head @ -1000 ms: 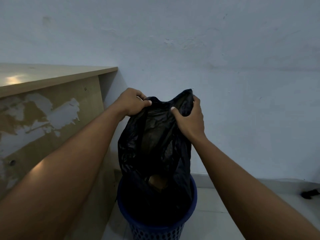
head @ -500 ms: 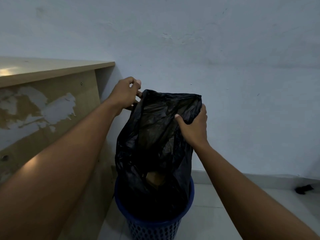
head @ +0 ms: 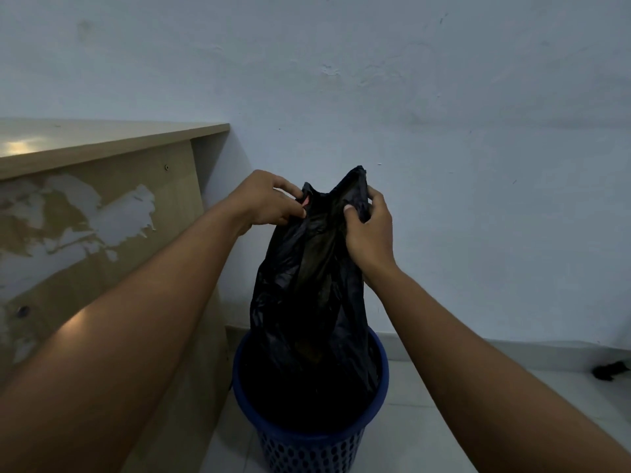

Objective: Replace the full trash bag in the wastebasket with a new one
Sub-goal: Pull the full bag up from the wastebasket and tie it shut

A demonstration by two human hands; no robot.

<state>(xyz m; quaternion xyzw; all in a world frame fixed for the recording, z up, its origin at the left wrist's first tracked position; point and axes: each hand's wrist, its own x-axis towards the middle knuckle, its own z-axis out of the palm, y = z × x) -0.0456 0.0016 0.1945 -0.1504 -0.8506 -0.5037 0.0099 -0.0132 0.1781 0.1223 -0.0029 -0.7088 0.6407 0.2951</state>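
Both hands held the black trash bag [head: 307, 285] by its top edge: the left hand [head: 264, 199] in a pinching grip on one corner, the right hand [head: 367, 230] clenched around the other. The bag's lower part sat inside the blue wastebasket [head: 307, 442] on the floor [head: 426, 421], beside a wooden desk [head: 102, 206].

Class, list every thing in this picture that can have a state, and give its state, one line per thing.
Black trash bag: top gathered and pulled up, bottom in the basket.
Blue wastebasket: upright on the floor, bag inside.
Left hand: gripping the bag's top edge.
Right hand: gripping the bag's top edge.
Desk side panel: surface peeled in patches.
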